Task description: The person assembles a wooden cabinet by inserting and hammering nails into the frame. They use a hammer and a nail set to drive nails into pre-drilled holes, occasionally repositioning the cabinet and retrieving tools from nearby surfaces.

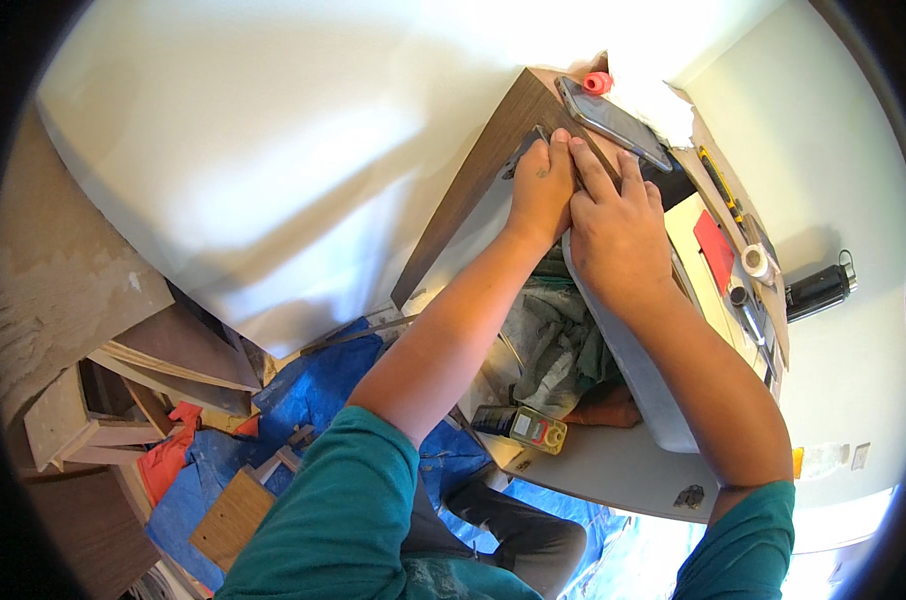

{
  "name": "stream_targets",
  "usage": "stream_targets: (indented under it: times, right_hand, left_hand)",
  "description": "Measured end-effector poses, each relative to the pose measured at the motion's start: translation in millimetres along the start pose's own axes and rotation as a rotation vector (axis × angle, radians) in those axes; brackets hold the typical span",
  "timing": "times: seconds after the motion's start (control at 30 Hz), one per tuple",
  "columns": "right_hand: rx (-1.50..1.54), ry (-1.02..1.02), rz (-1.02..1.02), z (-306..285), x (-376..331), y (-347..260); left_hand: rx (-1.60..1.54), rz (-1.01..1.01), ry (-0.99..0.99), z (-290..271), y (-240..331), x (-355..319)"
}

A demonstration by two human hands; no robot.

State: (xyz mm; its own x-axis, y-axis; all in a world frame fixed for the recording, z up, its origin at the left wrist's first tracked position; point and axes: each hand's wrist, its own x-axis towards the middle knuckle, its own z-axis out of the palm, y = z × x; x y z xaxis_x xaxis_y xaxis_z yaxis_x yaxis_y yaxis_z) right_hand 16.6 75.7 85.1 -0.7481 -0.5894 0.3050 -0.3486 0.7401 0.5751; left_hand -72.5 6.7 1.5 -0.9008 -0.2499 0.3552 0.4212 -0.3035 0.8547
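My left hand (540,190) and right hand (613,225) press side by side on the dark brown wood-grain panel (483,180), near its top corner, against the white wall (273,150). The panel is flat, with a thin pale edge. My left grip pinches a small tool, mostly hidden; my right fingers lie spread flat, grasping nothing. A phone (613,122) lies just beyond my fingertips.

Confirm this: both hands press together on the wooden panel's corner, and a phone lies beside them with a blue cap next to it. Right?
Not quite. In the head view both hands, left and right, do press on the panel by the phone, but the cap is red, not blue.
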Motion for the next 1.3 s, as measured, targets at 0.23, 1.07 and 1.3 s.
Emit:
stream_targets:
  times: [0.23,1.07,1.3]
  right_hand:
    - [0.0,0.033,0.02,1,2,-4]
    - [-0.023,-0.006,0.071,1,-3,-8]
    - [-0.033,0.006,0.077,3,-2,-8]
  left_hand:
    - [-0.107,-0.06,-0.039,-5,12,-1]
    - [-0.046,-0.073,0.018,-5,-4,4]
    - [-0.02,-0.052,0.026,-2,-8,8]
